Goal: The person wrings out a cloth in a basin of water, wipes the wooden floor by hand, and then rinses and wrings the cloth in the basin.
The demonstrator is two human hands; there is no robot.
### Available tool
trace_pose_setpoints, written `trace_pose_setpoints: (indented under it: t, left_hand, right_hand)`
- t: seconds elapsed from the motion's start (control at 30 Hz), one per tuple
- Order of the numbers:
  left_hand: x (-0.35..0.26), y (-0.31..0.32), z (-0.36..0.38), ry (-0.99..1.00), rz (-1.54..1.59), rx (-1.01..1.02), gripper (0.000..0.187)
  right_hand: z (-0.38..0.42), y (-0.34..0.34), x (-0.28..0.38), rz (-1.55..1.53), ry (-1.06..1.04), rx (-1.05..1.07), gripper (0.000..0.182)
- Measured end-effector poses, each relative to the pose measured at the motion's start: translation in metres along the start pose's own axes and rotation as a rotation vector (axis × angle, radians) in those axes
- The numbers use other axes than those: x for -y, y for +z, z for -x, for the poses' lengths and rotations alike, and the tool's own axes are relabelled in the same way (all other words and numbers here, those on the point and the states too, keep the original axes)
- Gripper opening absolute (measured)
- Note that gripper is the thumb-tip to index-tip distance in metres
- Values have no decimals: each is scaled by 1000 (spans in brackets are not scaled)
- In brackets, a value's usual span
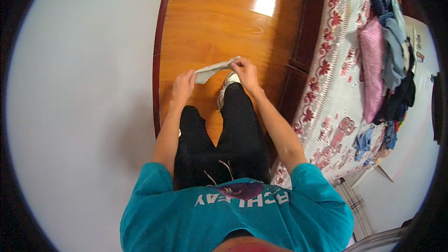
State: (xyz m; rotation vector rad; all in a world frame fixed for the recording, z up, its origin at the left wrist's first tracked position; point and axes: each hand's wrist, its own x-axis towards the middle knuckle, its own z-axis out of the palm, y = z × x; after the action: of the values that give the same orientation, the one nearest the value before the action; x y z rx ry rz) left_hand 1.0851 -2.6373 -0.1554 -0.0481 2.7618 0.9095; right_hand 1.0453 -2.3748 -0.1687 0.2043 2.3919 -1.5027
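Between my two hands a small, pale grey cloth [212, 70] is stretched out, narrow like a strip, with a wider flap hanging near its left end. My left hand [184, 85] pinches the left end, fingers closed. At the other end, slightly higher in the view, my right hand [246, 73] grips the cloth between thumb and fingers. Below the cloth's right part, a white shoe [228, 84] shows on my foot, beyond the knee of my black trousers [238, 116].
A plain pale wall [84, 112] rises on the left. Wooden flooring [205, 23] runs ahead. On the right stands a bed or table with a red-patterned white cover [333, 98], bearing a pink folded cloth [372, 70], heaped dark and blue clothes [394, 56] and a small blue garment [364, 142].
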Motion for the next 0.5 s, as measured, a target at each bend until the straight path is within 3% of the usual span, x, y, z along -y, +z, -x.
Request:
trace_pose_setpoints:
  t: [0.07,0.13,0.2,0.3,0.33,0.4,0.43,0.5]
  left_hand:
    - [34,34,-29,-6,88,93,19]
    - [60,61,-61,8,114,98,21]
    - [86,94,-94,20,134,99,23]
    - [113,140,-136,-140,-28,78,35]
    - [122,162,-143,-137,-33,72,35]
    - [136,205,-148,53,-418,-180,45]
    - [138,221,-149,62,-383,-35,54]
    - [142,250,-153,129,-343,-30,57]
  right_hand:
    - [-29,23,-42,13,-50,-19,15]
    - [-58,39,-70,112,121,49,17]
    - [-86,65,-109,67,94,4,18]
    - [-135,110,-196,294,-92,-13,30]
    - [-139,119,-197,289,-98,-17,30]
    - [-133,136,-195,743,-238,-269,45]
    - [-133,142,-200,602,-214,-153,49]
    - [-140,165,-223,542,-329,-91,48]
